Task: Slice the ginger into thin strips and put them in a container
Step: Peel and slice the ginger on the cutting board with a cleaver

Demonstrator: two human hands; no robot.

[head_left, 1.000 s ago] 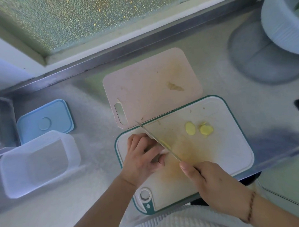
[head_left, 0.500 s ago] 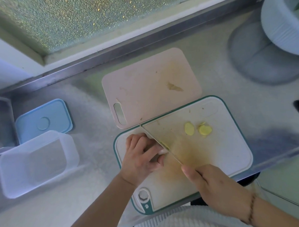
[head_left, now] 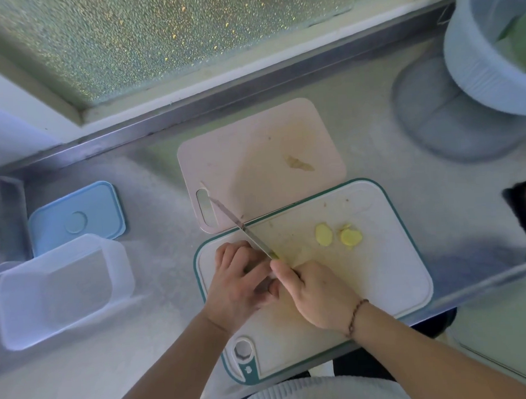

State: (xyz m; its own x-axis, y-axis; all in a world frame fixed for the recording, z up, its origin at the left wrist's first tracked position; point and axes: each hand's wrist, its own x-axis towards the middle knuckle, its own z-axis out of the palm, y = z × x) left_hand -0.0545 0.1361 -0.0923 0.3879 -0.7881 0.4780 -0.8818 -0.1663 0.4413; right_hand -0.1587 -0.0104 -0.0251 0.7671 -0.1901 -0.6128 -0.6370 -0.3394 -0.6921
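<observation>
On the white cutting board [head_left: 388,272] with a teal rim, my left hand [head_left: 241,287] curls over a piece of ginger, which its fingers almost wholly hide. My right hand [head_left: 314,293] grips the handle of a knife [head_left: 242,227] right beside the left hand. The blade points up and to the left, its tip over the pink board's handle slot. Two yellow ginger slices [head_left: 323,234] [head_left: 350,236] lie on the white board to the right of the blade. A clear empty container [head_left: 63,286] stands at the left.
A pink cutting board [head_left: 254,157] with a ginger scrap [head_left: 299,164] lies behind the white one. A blue lid [head_left: 75,218] rests beyond the container. A pale ribbed pot [head_left: 487,59] stands at the back right. The steel counter edge runs just below the white board.
My right hand has pushed the knife forward to the upper left, so the blade tip now reaches over the pink board. The hand has closed up against my left hand.
</observation>
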